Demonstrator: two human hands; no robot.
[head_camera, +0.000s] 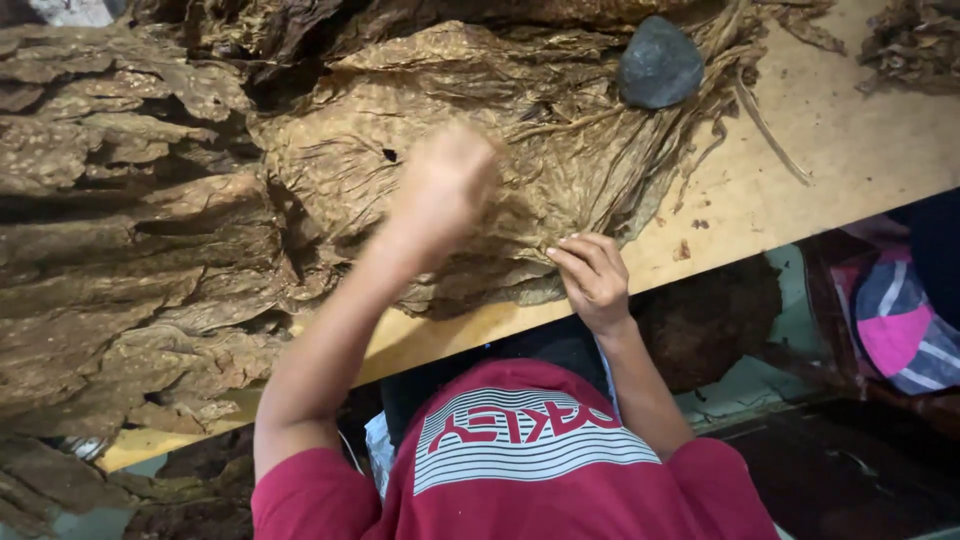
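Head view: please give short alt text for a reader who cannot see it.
A person's left hand, blurred, and right hand press on a large dried brown leaf spread over a wooden table. A dark grey stone sits on the leaf, with stacked dried leaves at the left.

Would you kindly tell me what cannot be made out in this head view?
- Left hand: motion-blurred above the flattened brown dried leaf; its grip is unreadable.
- Right hand: its fingertips rest on the leaf's edge; the palm is hidden.
- Stacked brown leaves: cut off by the left edge.
- Dark grey stone: its underside is hidden.
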